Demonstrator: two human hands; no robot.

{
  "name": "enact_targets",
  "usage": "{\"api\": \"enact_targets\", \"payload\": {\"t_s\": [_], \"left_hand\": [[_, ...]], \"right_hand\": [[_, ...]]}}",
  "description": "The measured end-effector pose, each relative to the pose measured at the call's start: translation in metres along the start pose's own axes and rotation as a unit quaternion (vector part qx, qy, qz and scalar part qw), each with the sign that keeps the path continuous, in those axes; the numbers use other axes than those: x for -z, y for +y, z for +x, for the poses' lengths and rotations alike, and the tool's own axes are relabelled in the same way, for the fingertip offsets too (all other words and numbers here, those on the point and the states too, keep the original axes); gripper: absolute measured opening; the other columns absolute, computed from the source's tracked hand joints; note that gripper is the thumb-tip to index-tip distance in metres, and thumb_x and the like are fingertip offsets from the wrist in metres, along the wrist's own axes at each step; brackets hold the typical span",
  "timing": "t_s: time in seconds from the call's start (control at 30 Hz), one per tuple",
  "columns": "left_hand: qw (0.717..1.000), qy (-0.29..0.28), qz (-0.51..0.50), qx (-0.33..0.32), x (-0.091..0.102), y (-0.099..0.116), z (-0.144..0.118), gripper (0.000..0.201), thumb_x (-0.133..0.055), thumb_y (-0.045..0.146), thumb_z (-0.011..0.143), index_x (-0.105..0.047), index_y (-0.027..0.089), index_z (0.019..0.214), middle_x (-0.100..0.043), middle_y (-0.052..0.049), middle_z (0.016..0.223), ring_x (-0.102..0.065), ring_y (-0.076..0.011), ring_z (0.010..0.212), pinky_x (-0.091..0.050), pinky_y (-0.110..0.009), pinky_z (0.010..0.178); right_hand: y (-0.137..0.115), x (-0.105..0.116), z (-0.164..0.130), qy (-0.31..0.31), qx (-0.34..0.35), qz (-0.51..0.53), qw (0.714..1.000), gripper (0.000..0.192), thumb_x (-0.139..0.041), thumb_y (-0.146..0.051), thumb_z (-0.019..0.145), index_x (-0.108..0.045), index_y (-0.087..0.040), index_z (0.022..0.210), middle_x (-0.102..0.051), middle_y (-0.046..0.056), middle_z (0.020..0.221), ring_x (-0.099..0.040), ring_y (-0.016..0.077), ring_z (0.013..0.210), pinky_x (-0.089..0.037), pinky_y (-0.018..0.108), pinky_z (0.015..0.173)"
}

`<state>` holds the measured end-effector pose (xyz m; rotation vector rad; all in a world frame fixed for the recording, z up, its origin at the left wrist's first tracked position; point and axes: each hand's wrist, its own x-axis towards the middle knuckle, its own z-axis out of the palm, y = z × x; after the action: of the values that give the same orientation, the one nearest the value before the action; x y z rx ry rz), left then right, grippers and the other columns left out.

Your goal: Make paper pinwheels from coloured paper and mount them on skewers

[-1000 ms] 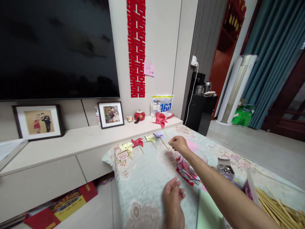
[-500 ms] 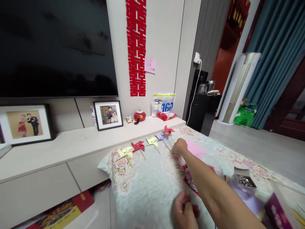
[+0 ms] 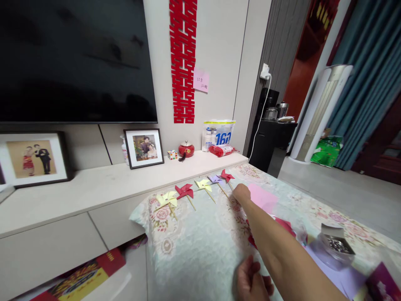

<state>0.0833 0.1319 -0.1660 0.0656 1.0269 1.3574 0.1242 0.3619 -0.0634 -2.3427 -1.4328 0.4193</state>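
Observation:
My right hand [image 3: 242, 194] reaches across the flowered cloth and is closed around the lower stick of a red pinwheel [image 3: 227, 176]; its fingers are mostly hidden from me. Just left of that pinwheel lies a purple pinwheel [image 3: 215, 179]. The row goes on leftward with a pale yellow pinwheel [image 3: 203, 185], a darker red pinwheel [image 3: 184, 191] and another pale yellow pinwheel [image 3: 166, 200], all on wooden sticks. Near the front, my left hand [image 3: 253, 280] rests over the cloth with loosely curled fingers and nothing visible in it.
Pink paper [image 3: 262, 198] lies beyond my right forearm, which partly covers some red pieces [image 3: 284, 225]. An open box of small metal parts [image 3: 338, 246] sits on purple paper at the right. A white cabinet [image 3: 103, 182] along the wall bears photo frames, a cube and a red pot.
My right hand has lowered the red pinwheel slightly, toward the row beside the purple one. My left hand stays near the front. The view has shifted a little.

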Motion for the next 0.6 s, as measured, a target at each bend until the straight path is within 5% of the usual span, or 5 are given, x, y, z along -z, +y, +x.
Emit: {"api": "enact_targets", "payload": {"t_s": [0.23,0.6], "left_hand": [[1.0,-0.009,0.012,-0.006,0.0013,-0.006,0.0021,0.039,-0.067,0.02,0.049,-0.071,0.019,0.088,-0.072,-0.008,0.077,-0.057,-0.0182,0.047,-0.04,-0.031,0.048],[1.0,-0.008,-0.022,0.016,0.0,-0.0069,0.004,0.036,-0.067,0.015,0.046,-0.071,0.02,0.081,-0.072,-0.009,0.077,-0.061,-0.0207,0.052,-0.041,-0.03,0.049]], "right_hand": [[-0.0002,0.0001,0.0026,-0.05,-0.034,-0.036,0.998,0.032,-0.065,-0.028,0.097,-0.06,-0.015,0.126,-0.063,0.01,0.127,-0.066,0.0246,0.108,-0.056,0.043,0.089],[-0.004,-0.0002,0.0018,-0.038,0.0,-0.048,0.998,0.033,-0.065,-0.03,0.097,-0.06,-0.015,0.126,-0.063,0.011,0.127,-0.066,0.0251,0.107,-0.056,0.043,0.089]]}}
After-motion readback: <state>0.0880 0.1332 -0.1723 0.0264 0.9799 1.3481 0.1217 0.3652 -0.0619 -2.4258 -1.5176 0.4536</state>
